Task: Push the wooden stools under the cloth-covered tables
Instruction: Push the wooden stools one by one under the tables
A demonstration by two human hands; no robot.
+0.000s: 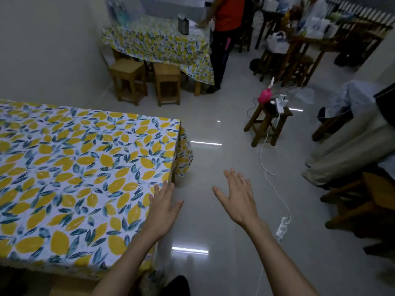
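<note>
A table under a lemon-print cloth fills the left foreground. My left hand is open, fingers spread, hovering over the cloth's right edge. My right hand is open too, held over the bare floor to the right of the table. Neither hand holds anything. A second lemon-cloth table stands at the back against the wall. Two light wooden stools stand at its near side, partly under the hanging cloth.
A person in an orange top stands by the far table. A dark stool with a pink bottle and chargers stands mid-floor; a white cable runs to a power strip. Dark wooden furniture and draped cloth crowd the right.
</note>
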